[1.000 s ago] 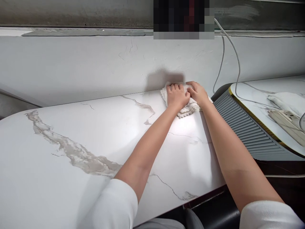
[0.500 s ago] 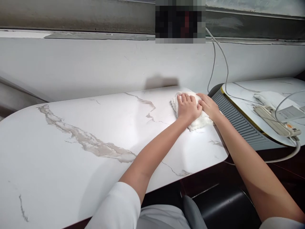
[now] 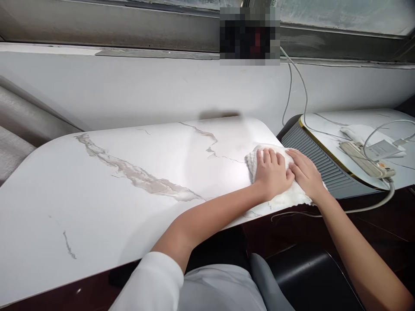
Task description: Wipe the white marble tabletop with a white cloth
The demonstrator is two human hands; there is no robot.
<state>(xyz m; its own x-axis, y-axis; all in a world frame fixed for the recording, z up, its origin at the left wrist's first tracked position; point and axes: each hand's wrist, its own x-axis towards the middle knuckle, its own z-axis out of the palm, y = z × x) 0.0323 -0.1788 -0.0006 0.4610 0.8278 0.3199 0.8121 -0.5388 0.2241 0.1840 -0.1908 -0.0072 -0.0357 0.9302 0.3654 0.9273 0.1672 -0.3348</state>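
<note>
A white towelling cloth (image 3: 287, 193) lies bunched on the right end of a white marble-patterned table (image 3: 155, 155). My left hand (image 3: 272, 170) presses down on the cloth's left part, its fingers bent over the fabric and gripping it. Close beside it, my right hand (image 3: 306, 175) holds the cloth's right side, with the fingers pointing up and left. The two hands nearly touch in the middle. Part of the cloth is hidden under the palms, and its right side reaches the table's rounded edge.
To the right stands a second marble-patterned table (image 3: 327, 123) with a ribbed grey side. On it lie a power strip (image 3: 366, 160), a white adapter (image 3: 384, 150) and a white cloth. Thin cables run down from the window sill. A black seat (image 3: 301, 272) is below.
Both hands have slid the cloth toward me and a little to the right, from near the table's back edge to its right front end. The view has shifted slightly.
</note>
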